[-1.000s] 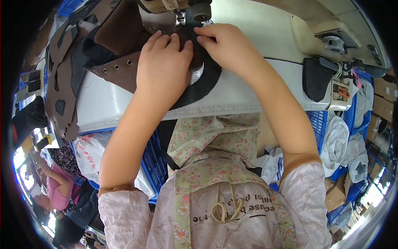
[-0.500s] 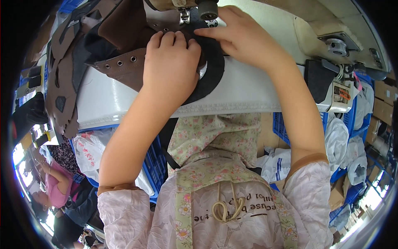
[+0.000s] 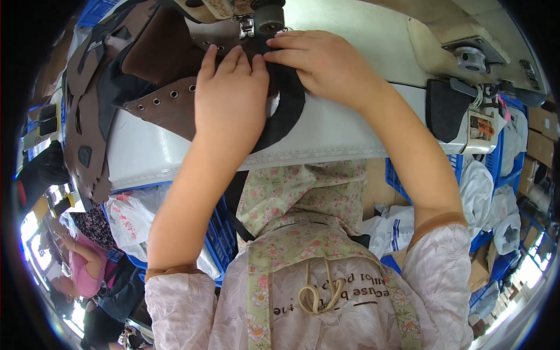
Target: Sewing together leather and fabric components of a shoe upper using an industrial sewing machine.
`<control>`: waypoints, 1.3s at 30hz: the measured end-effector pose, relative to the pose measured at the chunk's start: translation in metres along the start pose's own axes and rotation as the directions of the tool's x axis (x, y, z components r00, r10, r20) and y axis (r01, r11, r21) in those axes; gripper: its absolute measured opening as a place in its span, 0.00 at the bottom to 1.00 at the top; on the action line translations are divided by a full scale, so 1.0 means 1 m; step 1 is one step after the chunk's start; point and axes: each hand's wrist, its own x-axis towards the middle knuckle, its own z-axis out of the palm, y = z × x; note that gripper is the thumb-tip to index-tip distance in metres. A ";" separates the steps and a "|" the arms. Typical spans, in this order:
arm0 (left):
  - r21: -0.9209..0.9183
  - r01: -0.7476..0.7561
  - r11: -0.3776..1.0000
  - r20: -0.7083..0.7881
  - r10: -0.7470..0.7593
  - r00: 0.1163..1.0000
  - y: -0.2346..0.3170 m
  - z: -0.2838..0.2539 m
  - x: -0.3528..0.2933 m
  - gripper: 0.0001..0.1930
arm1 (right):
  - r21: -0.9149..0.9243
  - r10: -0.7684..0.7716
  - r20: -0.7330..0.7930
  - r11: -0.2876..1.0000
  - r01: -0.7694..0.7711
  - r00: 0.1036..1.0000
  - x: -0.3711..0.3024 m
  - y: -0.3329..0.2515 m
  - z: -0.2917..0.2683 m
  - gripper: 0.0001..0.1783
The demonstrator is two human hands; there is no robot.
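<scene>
A brown shoe upper [image 3: 166,49] with metal eyelets and a dark lining lies on the white sewing machine bed, its inner end near the presser foot [image 3: 247,27]. My left hand [image 3: 230,99] rests on it palm down, fingers stretched forward and slightly apart; its thumb is hidden. A curved black strip [image 3: 291,108] bends around beside that hand. On the strip's far end, close to the foot, lie the extended fingertips of my right hand [image 3: 329,67]. The fingertips of both hands nearly meet. The needle cannot be made out.
Brown cut pieces [image 3: 84,131] hang over the bed's left edge. A ruler strip [image 3: 326,156] runs along the front edge. At right sit a black pad [image 3: 446,111] and the machine's pillar. Blue crates [image 3: 219,239] with plastic bags stand below. A person in pink [image 3: 87,262] is at far left.
Both hands have shifted slightly left with the upper and the black strip. My right fingers have come nearer, and my left fingers are straighter. The head view has also moved a little.
</scene>
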 end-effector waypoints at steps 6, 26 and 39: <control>-0.099 -0.063 0.993 0.041 0.068 0.997 -0.012 -0.005 0.004 0.17 | 0.150 0.089 -0.016 0.985 -0.086 0.996 -0.001 0.000 0.001 0.16; -0.245 -0.065 0.967 0.159 0.107 0.981 -0.028 -0.007 0.009 0.26 | 0.081 0.072 -0.045 0.994 -0.068 0.996 0.000 -0.006 0.006 0.21; -0.384 -0.079 0.920 0.157 0.149 0.976 -0.037 -0.007 0.009 0.28 | 0.088 0.067 0.010 0.994 -0.067 0.998 0.000 -0.007 0.004 0.22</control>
